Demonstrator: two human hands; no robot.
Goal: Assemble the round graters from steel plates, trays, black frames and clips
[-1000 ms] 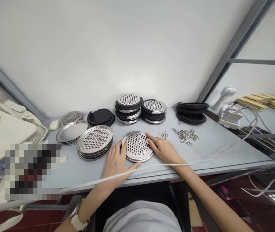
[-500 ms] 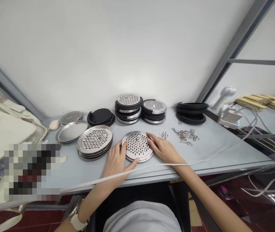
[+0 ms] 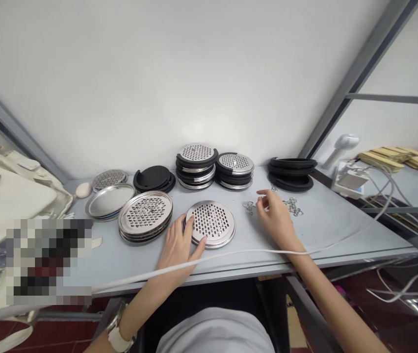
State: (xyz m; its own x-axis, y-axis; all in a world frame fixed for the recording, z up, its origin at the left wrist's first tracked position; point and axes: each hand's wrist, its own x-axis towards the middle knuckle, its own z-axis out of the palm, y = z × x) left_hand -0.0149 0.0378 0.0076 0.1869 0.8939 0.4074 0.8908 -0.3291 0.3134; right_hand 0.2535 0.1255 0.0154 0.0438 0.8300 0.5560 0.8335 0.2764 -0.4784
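A round perforated metal disc (image 3: 212, 223) lies flat near the table's front edge. My left hand (image 3: 179, 240) rests at its left rim, thumb and fingers apart on the edge. Off to the right, my right hand (image 3: 274, 215) is raised over the table beside small metal hooks (image 3: 293, 207), partly covering them; its fingers are curled and whatever they may hold cannot be made out. A smaller group of hooks (image 3: 249, 207) lies between the disc and that hand. Left of the disc stands a stack of perforated metal discs (image 3: 146, 213).
Along the wall are stacks of black rings with perforated discs (image 3: 196, 164), (image 3: 235, 169), black rings (image 3: 290, 174), a black disc (image 3: 153, 177) and plain metal lids (image 3: 109, 200). A white cable (image 3: 231, 253) crosses in front; a cream bag (image 3: 10, 196) sits left.
My right hand has let go of the disc's right side and moved right to the hooks, its fingers now curled. My left hand has stayed at the disc.
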